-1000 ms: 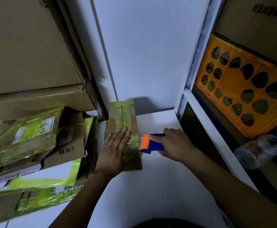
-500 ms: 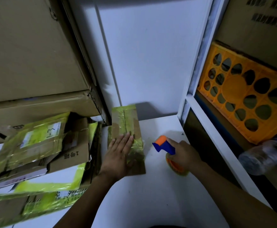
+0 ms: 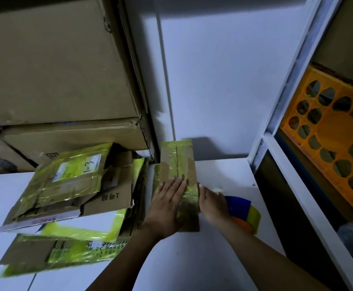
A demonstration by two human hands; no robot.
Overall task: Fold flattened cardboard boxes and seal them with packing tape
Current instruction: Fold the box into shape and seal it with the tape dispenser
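On the white bench [image 3: 213, 259], 1 small box [image 3: 177, 162] looks nearly sealed.
Flattened boxes [image 3: 66, 185] stacked at left await folding; left hand [image 3: 167, 202] presses flat on the small box, right hand [image 3: 212, 203] lies open-fingered against its side, tape dispenser [image 3: 242, 208] set down beside.

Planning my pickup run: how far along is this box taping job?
Done: the small box is folded, yellowish tape across its top. In hand: left hand presses flat on it, right hand touches its side; the tape dispenser lies nearby. Left: the pile of flattened boxes.
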